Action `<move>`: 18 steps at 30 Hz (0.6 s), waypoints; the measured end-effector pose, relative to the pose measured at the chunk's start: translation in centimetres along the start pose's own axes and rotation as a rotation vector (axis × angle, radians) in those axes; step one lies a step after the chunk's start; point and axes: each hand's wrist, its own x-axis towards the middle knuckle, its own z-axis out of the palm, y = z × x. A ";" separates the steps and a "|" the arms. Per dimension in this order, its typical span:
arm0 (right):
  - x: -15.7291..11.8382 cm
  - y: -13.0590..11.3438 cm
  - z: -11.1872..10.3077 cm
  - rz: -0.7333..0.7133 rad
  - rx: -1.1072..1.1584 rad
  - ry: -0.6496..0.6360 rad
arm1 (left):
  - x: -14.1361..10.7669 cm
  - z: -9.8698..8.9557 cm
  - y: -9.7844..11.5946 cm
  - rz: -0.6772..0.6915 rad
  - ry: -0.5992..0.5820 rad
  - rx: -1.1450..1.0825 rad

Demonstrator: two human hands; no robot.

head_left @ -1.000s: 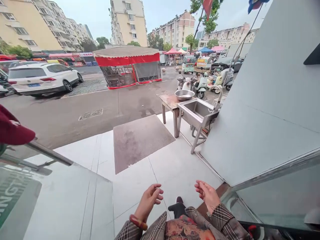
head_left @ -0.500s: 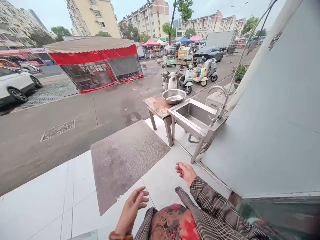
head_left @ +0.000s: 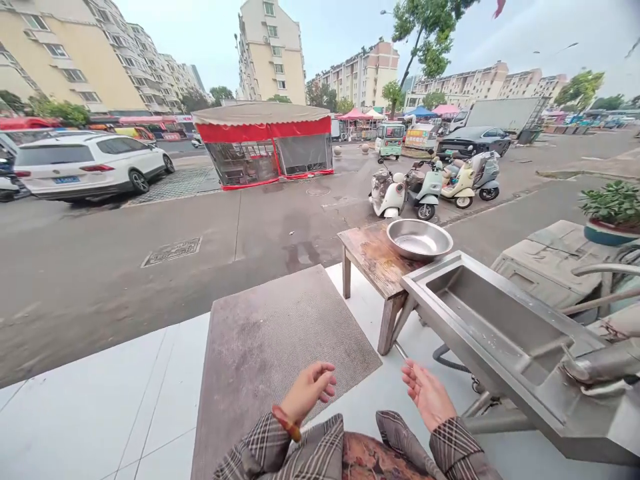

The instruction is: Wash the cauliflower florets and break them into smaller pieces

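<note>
**A:** What are the hands doing, and where do they sit relative to the sink?

**B:** Both hands are empty. The left hand (head_left: 311,390) hangs over the edge of the doormat (head_left: 280,347), fingers loosely curled and a little apart, a bangle on the wrist. The right hand (head_left: 427,395) is just in front of the near corner of the sink (head_left: 500,327), palm turned inward, fingers relaxed and slightly spread. Neither touches anything.

**A:** How should that reach toward the sink go, in your view?

**B:** I'd judge the right hand should approach the rim from above, since the near corner juts out at hip level.

**A:** And the sink itself?

**B:** It is a bare steel basin on thin legs, dull grey, apparently dry, with a hose below. Touching its far end stands a worn wooden table (head_left: 373,257), carrying a shallow metal bowl (head_left: 419,239). Scooters (head_left: 430,183) are parked well beyond the sink
</note>
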 end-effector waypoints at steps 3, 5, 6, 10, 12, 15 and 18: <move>3.8 -1.6 1.3 0.020 0.050 0.049 | 4.4 -0.7 3.5 0.013 -0.067 0.046; 6.5 -3.2 2.4 0.045 0.076 0.064 | 7.1 -0.7 5.3 0.019 -0.110 0.056; 8.2 -4.2 3.0 0.043 0.083 0.070 | 8.4 -0.7 6.0 0.017 -0.120 0.057; 17.7 -9.5 4.9 0.034 0.135 0.137 | 13.5 -1.2 8.2 -0.042 -0.097 0.060; 23.4 -12.3 5.6 0.008 0.188 0.144 | 15.9 -1.4 9.2 -0.089 -0.065 0.060; 31.9 -16.3 6.4 -0.034 0.218 0.163 | 18.9 -0.7 11.1 -0.143 0.017 0.054; 38.8 -19.3 6.9 -0.100 0.206 0.177 | 21.8 1.0 13.4 -0.179 0.069 0.057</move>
